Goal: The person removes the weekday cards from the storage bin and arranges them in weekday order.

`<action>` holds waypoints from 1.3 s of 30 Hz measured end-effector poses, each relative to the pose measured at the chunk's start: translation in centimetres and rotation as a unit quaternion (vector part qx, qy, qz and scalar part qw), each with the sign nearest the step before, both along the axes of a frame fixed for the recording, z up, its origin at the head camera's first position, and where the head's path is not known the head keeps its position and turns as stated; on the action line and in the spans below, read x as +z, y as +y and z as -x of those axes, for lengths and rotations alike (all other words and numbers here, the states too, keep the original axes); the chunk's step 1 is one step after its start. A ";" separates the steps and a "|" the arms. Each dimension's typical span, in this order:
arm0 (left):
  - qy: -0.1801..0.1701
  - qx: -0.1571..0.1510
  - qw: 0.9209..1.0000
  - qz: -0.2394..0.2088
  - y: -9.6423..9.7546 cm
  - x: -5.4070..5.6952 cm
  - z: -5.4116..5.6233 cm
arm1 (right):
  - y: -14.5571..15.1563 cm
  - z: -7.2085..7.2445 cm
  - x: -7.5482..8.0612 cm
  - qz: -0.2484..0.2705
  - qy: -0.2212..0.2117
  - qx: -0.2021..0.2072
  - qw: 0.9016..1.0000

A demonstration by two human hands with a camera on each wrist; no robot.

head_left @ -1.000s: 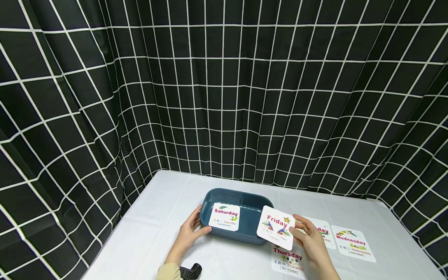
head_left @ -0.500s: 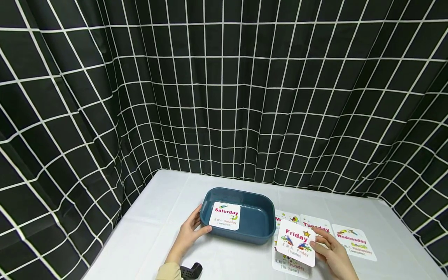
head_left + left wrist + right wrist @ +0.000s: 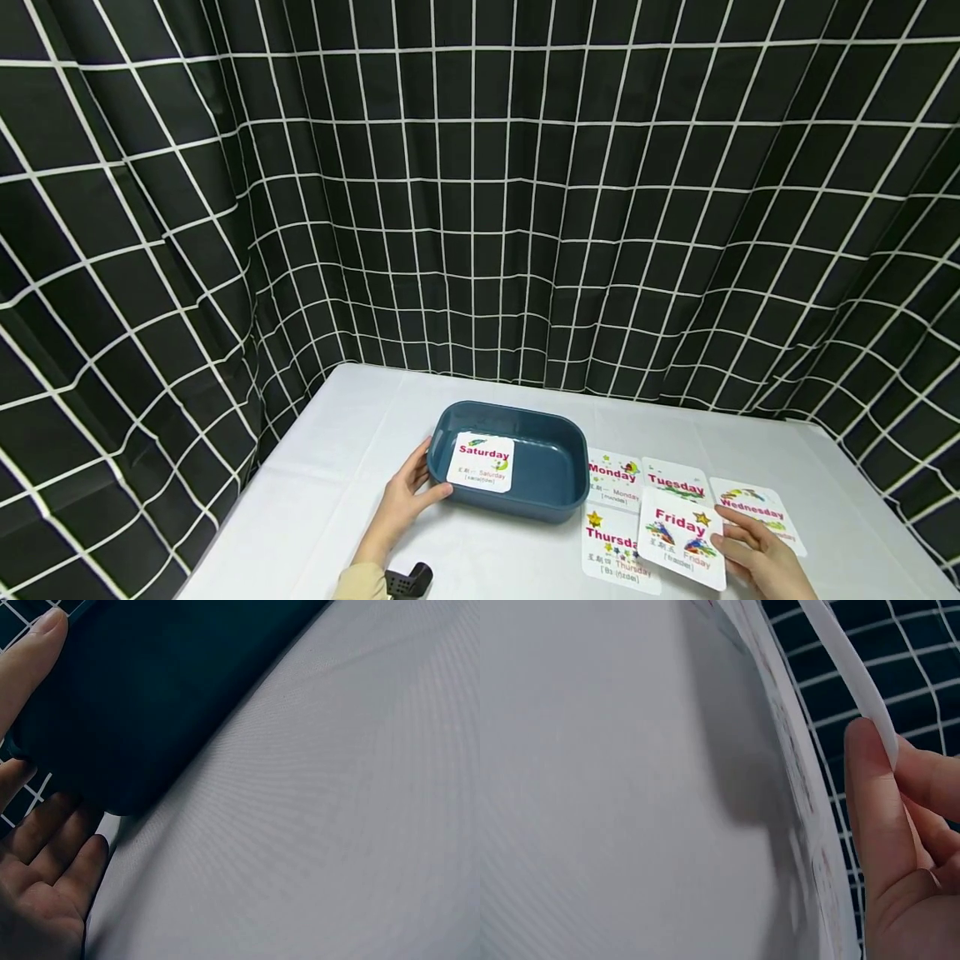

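Note:
My right hand (image 3: 757, 554) pinches the right edge of a white Friday card (image 3: 681, 537) between thumb and fingers. In the right wrist view the card (image 3: 859, 667) shows edge-on, raised off the table, its shadow below. It overlaps the right side of the Thursday card (image 3: 617, 550) and the bottom of the Tuesday card (image 3: 675, 477) in the head view. My left hand (image 3: 405, 500) holds the left end of a dark blue tray (image 3: 551, 479), thumb at the near rim, fingers along the outer side. A Saturday card (image 3: 482, 462) lies inside the tray.
A Monday card (image 3: 615, 477) lies just right of the tray, above the Thursday card. The Wednesday card (image 3: 757, 508) is farther right, partly behind my right hand. A white cloth covers the table (image 3: 352, 442); a black gridded curtain (image 3: 480, 250) hangs around it.
My right hand has carried the Friday card rightward from the tray's right end, past the Thursday card, uncovering Monday and most of Thursday. The left hand and tray stay in place.

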State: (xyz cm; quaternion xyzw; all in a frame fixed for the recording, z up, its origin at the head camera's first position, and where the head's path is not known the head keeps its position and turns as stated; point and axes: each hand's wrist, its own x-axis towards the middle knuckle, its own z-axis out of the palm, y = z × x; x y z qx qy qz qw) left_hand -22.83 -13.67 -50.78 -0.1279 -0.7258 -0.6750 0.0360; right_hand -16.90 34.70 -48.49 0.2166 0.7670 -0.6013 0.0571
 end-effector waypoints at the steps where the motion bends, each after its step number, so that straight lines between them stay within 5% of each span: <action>1: -0.002 -0.001 1.000 0.000 0.0 0.0 0.0 | 0.3 0.0 0.0 0.000 -0.003 0.001 1.000; 17: 0.000 -0.001 1.000 0.002 0.0 0.1 0.0 | 2.0 -0.6 -0.9 0.026 -0.002 0.021 0.999; 30: -0.006 0.002 1.000 0.006 0.0 0.0 0.1 | 2.3 -0.6 -0.5 -0.021 0.008 0.062 0.998; 35: -0.006 0.001 1.000 0.005 0.0 0.1 0.0 | 2.4 -0.2 -1.3 -0.084 -0.001 0.068 0.994; 39: -0.006 -0.001 1.000 0.002 0.0 0.1 0.0 | 2.6 0.1 -1.7 -0.184 0.007 0.099 0.978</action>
